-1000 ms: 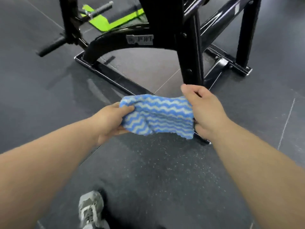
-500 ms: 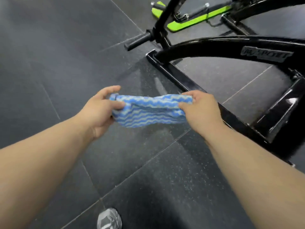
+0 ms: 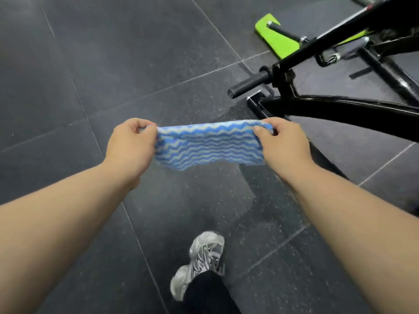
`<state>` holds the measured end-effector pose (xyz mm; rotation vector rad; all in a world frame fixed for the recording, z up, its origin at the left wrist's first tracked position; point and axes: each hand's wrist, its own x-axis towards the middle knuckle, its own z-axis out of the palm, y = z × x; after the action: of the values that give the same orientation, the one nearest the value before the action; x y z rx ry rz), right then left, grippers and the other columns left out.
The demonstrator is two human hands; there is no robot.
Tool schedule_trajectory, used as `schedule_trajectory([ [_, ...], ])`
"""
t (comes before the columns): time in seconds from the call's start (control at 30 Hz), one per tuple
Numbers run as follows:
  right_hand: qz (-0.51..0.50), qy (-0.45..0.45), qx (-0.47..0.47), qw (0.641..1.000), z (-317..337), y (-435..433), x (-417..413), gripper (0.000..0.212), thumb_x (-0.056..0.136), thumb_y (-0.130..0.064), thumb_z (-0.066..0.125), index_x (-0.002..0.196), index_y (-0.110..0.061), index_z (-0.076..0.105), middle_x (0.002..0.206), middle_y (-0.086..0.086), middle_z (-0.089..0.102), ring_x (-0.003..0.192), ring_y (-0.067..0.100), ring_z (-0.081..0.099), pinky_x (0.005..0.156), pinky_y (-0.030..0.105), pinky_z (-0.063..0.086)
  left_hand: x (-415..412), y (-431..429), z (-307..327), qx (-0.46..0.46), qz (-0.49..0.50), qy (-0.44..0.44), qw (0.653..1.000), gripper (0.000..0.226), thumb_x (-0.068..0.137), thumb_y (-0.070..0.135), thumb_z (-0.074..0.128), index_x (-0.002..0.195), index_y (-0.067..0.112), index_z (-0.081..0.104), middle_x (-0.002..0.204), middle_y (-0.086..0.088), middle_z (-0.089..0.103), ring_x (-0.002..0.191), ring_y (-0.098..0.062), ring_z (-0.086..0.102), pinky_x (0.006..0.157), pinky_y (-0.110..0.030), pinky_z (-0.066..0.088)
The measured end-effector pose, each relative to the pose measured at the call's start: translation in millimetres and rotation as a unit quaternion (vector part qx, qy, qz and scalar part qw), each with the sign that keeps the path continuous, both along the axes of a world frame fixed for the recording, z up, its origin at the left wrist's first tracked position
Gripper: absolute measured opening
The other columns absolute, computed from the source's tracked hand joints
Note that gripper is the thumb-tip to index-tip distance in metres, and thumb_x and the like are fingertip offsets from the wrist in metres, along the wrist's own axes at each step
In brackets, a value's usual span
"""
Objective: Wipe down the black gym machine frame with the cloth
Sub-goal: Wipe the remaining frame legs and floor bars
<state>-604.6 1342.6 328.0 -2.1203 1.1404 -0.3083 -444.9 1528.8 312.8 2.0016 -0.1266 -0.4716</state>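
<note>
Dark gym floor (image 3: 113,64); left hand (image 3: 130,148), right hand (image 3: 284,145) pinching cloth (image 3: 209,147) ends taut.

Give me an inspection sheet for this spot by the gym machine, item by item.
Surface: dark speckled floor tiles, pale seams.
Job's things: blue-and-white wavy cloth stretched in the air, not touching the black frame at the right.
Clutter: lime-green panel beyond the frame.
Grippers: left hand pinches the cloth's left end; right hand pinches its right end.
Cables: nothing seen.
Surroundings: grey shoe on the floor below the cloth.
</note>
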Motion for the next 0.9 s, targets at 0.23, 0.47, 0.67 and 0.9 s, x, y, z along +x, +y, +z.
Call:
schedule_trajectory([
  [0.23,0.012,-0.016,-0.015,1.0,-29.2,-84.9,158.5,0.011,0.093,-0.024,0.053,0.089,-0.022,0.063,0.079,-0.004,0.058,0.079,0.016,0.052,0.059,0.023,0.025,162.3,-77.0,-27.2,-0.012,-0.015,0.029,0.999,0.034,0.083,0.011,0.042,0.079,0.03,0.07,0.078,-0.002,0.063,0.077,-0.016,0.058,0.082,-0.037,0.054],
  [0.47,-0.02,0.02,-0.009,1.0,-36.6,-154.4,299.8,0.011,0.098,-0.026,0.046,0.095,-0.018,0.052,0.085,0.0,0.051,0.08,0.019,0.044,0.058,0.025,0.02,305.2,-144.8,-40.2,0.094,-0.051,-0.031,0.994,0.008,0.078,0.019,0.071,0.085,0.021,0.069,0.066,0.005,0.06,0.053,-0.013,0.045,0.051,-0.024,0.034],
  [0.67,-0.108,0.01,0.114,0.987,-48.2,-185.8,413.6,0.032,0.093,-0.04,0.053,0.085,-0.009,0.056,0.077,0.0,0.06,0.076,0.023,0.057,0.063,0.031,0.04,423.5,-209.0,-40.7,0.1,-0.083,-0.038,0.991,0.013,0.089,0.023,0.048,0.085,0.013,0.054,0.066,0.005,0.046,0.056,-0.013,0.038,0.047,-0.025,0.033],
  [0.9,-0.276,-0.196,0.393,0.855,-39.5,-236.5,543.7,0.017,0.096,-0.03,0.057,0.096,-0.015,0.063,0.098,0.008,0.073,0.082,0.02,0.071,0.071,0.036,0.059,528.8,-317.3,-9.0,0.028,-0.22,-0.035,0.974,0.014,0.089,0.024,0.061,0.08,0.016,0.054,0.066,0.001,0.058,0.053,-0.004,0.045,0.05,-0.013,0.038],
])
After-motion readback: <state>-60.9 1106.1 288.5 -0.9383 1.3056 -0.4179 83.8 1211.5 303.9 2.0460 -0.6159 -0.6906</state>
